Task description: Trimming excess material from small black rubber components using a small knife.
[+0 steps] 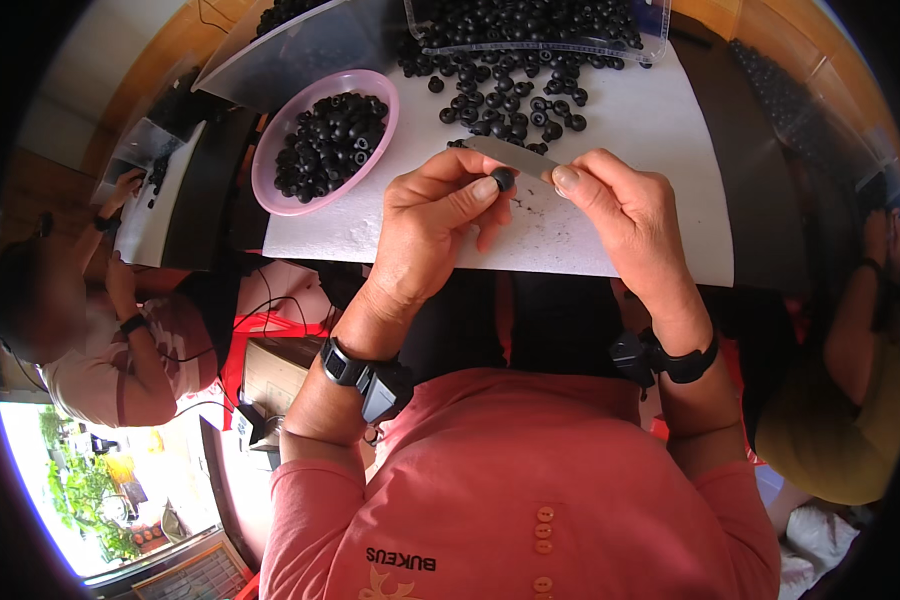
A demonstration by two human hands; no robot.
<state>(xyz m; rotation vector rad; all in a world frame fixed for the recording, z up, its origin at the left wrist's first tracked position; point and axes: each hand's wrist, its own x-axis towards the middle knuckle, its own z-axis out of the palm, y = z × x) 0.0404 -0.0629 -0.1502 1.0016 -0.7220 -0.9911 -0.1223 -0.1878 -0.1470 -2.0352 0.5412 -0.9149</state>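
Note:
Over the near part of a white board [688,150], my left hand [420,215] pinches a small round black rubber-like part [503,179] between thumb and fingertips. My right hand [625,205] is closed on a knife, its handle hidden in the fingers. The knife's flat grey blade [510,155] points left, just above the black part; whether the edge touches it I cannot tell. Beyond my hands, several similar loose black parts [500,100] lie scattered. Left of them, a pink bowl [268,188] holds a heap of the same parts.
A clear plastic bin [660,45] with many black parts lies at the back, beside a larger translucent bin [270,65]. Dark crumbs dot the board near my hands. One person [135,350] works at the left, another [840,400] at the right.

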